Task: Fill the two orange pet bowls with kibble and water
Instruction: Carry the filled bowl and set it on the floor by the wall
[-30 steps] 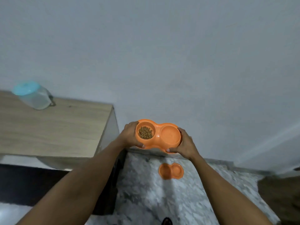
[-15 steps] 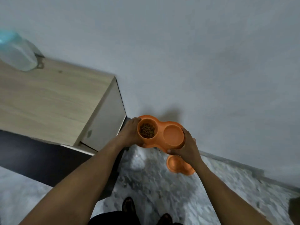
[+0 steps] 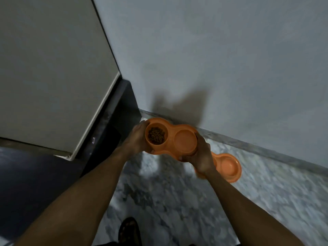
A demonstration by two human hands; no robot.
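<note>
Though half behind right hand, second bowl on floor.

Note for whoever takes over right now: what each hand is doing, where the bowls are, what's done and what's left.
Hands: the left hand grips the kibble end of the orange plastic double pet bowl. The right hand grips the other end, above the grey marbled floor.
Its left well holds brown kibble. The right well looks dry, though water would be hard to see.
The second orange double bowl lies on the floor by the wall, partly behind the right hand. Its visible well looks empty.
Done: kibble in one well.
Left: water, then fill the second bowl.
</note>
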